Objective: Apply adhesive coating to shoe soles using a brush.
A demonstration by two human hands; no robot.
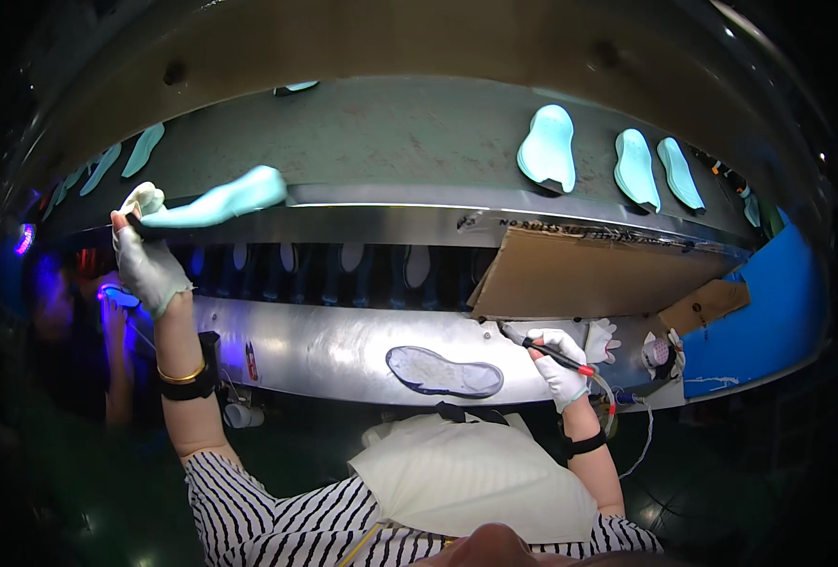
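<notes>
My left hand (152,269), in a white glove with bare fingertips, is raised at the belt's near edge on the left. It grips one end of a pale turquoise shoe sole (228,200), whose other end extends right over the belt edge. My right hand (563,380), gloved likewise, is closed around a dark-handled brush (553,352) with a red band and a hose trailing from it. The brush tip points left, just above the metal ledge. Between my hands, a grey sole-shaped piece (445,371) with a dark rim lies flat on that ledge.
More turquoise soles (547,146) rest on the dark belt (391,132), right and far left. A cardboard sheet (598,274) leans behind my right hand, near a blue panel (769,312) and a loose glove (602,340). Another person's hand (117,317) works at far left under violet light.
</notes>
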